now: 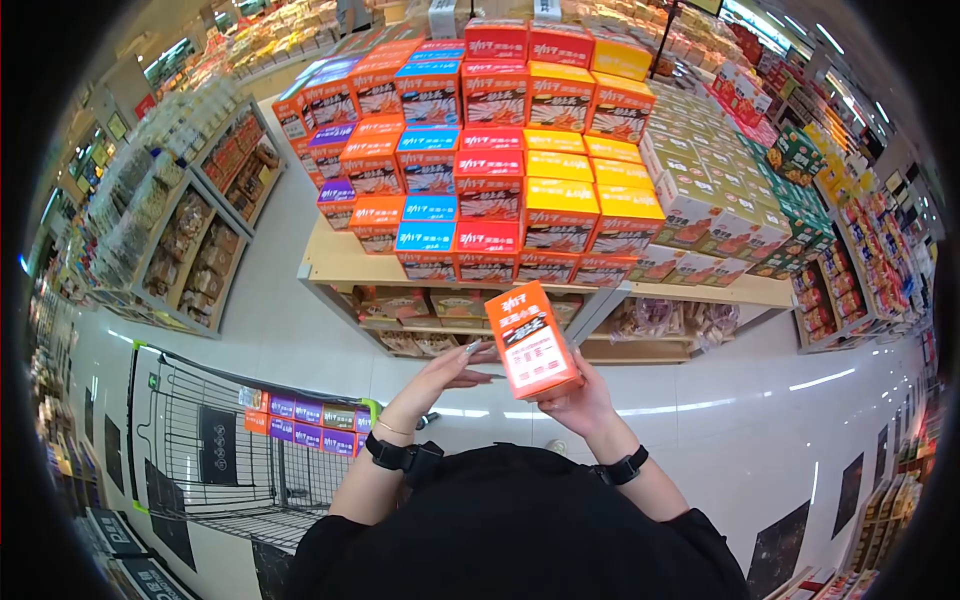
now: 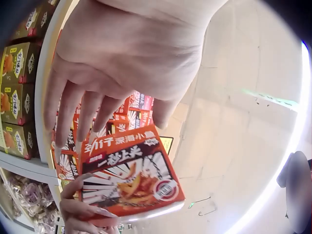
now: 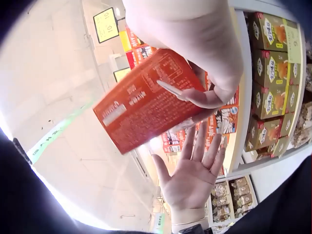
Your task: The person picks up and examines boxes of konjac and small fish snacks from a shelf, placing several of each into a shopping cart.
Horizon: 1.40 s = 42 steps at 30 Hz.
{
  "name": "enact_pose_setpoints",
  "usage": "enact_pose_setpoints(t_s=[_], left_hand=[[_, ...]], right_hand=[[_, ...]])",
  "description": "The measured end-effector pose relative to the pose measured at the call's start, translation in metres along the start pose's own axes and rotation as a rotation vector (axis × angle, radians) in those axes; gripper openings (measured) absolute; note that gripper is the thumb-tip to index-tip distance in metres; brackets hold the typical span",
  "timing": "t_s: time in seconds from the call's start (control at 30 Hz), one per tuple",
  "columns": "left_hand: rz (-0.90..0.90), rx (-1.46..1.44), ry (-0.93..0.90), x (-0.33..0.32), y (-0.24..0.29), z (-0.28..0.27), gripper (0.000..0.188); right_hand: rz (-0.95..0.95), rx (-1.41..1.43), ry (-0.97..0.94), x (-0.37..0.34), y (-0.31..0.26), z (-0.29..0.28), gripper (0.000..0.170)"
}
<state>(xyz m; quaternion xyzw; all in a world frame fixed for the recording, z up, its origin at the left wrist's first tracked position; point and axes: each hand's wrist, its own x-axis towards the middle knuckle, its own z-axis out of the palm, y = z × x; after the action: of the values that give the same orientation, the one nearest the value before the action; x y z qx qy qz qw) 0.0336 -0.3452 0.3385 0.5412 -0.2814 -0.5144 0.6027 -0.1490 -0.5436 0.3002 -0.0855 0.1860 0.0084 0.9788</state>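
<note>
An orange-red snack box (image 1: 530, 345) with white Chinese lettering is held up in front of the body, tilted. My right hand (image 1: 583, 408) grips its lower right side; in the right wrist view the thumb (image 3: 202, 98) lies across the box's printed orange face (image 3: 146, 105). Left of the box is my left hand (image 1: 440, 380), its fingers straight and holding nothing. The right wrist view shows that left palm (image 3: 190, 183) spread wide, facing the box. From the left wrist, the box's picture side (image 2: 131, 178) appears beyond the fingertips.
Stacked orange, blue, red and yellow boxes (image 1: 490, 180) fill a wooden display stand (image 1: 350, 265) ahead, beside green-and-white boxes (image 1: 700, 170). A wire shopping cart (image 1: 250, 470) stands at left, carrying purple and orange boxes (image 1: 310, 420). Side shelves (image 1: 195, 260) flank the aisle.
</note>
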Motion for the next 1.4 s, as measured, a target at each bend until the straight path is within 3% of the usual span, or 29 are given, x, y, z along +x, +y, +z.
enact_pose_setpoints(t_s=[0.1,0.13,0.2,0.27,0.33,0.37,0.4,0.47,0.5,0.53,0.6,0.67,0.7,0.73,0.8,0.93,1.03,1.07,1.13,1.27,1.4], left_hand=[[-0.005,-0.085,-0.039,0.027,-0.013,0.020,0.072],[-0.006,-0.145,-0.051,0.035,-0.011,0.031,0.075],[-0.018,-0.159,-0.088,0.051,-0.009,0.051,0.075],[0.069,0.057,-0.014,0.070,-0.017,0.072,0.072],[0.081,0.014,-0.003,0.088,-0.029,0.088,0.069],[0.050,0.004,0.030,0.097,-0.036,0.093,0.066],[0.021,-0.006,0.062,0.105,-0.042,0.099,0.063],[0.068,-0.060,0.095,0.121,-0.055,0.110,0.058],[0.048,-0.247,0.106,0.129,-0.063,0.111,0.055],[0.029,-0.435,0.118,0.134,-0.063,0.114,0.054],[0.071,-0.492,0.199,0.137,-0.059,0.132,0.057],[0.094,-1.044,-0.253,0.129,-0.042,0.151,0.058],[-0.199,-1.480,-0.197,0.134,-0.058,0.148,0.059],[-0.168,-1.474,-0.355,0.132,-0.070,0.145,0.056],[0.076,-1.611,-0.578,0.132,-0.087,0.147,0.063],[0.152,-1.479,-0.526,0.117,-0.085,0.139,0.064],[0.015,-1.340,-0.006,0.104,-0.053,0.151,0.064],[0.122,-0.966,0.155,0.100,-0.063,0.142,0.061],[0.127,-0.471,0.560,0.097,-0.042,0.159,0.057],[0.106,-0.091,0.650,0.094,-0.045,0.165,0.050],[0.044,-0.113,0.639,0.094,-0.046,0.172,0.043]], right_hand=[[-0.269,-0.351,0.054,-0.021,-0.028,-0.005,0.053],[-0.272,-0.344,0.045,-0.027,-0.035,-0.005,0.053],[-0.461,-0.615,0.189,-0.039,-0.049,-0.009,0.056],[-0.469,-0.652,0.223,-0.055,-0.069,-0.010,0.064],[-0.455,-0.881,0.246,-0.069,-0.085,-0.019,0.070],[-0.471,-0.924,0.193,-0.073,-0.094,-0.029,0.081],[-0.474,-0.922,0.189,-0.080,-0.102,-0.031,0.081],[-0.488,-1.046,-0.081,-0.095,-0.119,-0.028,0.092],[-0.475,-1.123,-0.174,-0.104,-0.128,-0.024,0.095],[-0.475,-1.121,-0.185,-0.110,-0.138,-0.022,0.095],[-0.322,-1.108,-0.395,-0.119,-0.156,-0.021,0.090],[-0.237,-1.077,-0.438,-0.123,-0.167,-0.024,0.089],[-0.213,-1.047,-0.468,-0.124,-0.172,-0.024,0.086],[-0.187,-1.018,-0.500,-0.124,-0.177,-0.025,0.084],[-0.184,-1.042,-0.506,-0.119,-0.183,-0.031,0.083],[-0.146,-1.077,-0.526,-0.112,-0.188,-0.035,0.079],[-0.135,-1.097,-0.515,-0.105,-0.191,-0.041,0.077],[-0.139,-1.125,-0.466,-0.102,-0.191,-0.044,0.078],[-0.177,-1.137,-0.370,-0.094,-0.188,-0.047,0.077],[-0.280,-1.124,-0.184,-0.076,-0.180,-0.065,0.079],[-0.151,-1.055,-0.159,-0.069,-0.172,-0.054,0.084]])
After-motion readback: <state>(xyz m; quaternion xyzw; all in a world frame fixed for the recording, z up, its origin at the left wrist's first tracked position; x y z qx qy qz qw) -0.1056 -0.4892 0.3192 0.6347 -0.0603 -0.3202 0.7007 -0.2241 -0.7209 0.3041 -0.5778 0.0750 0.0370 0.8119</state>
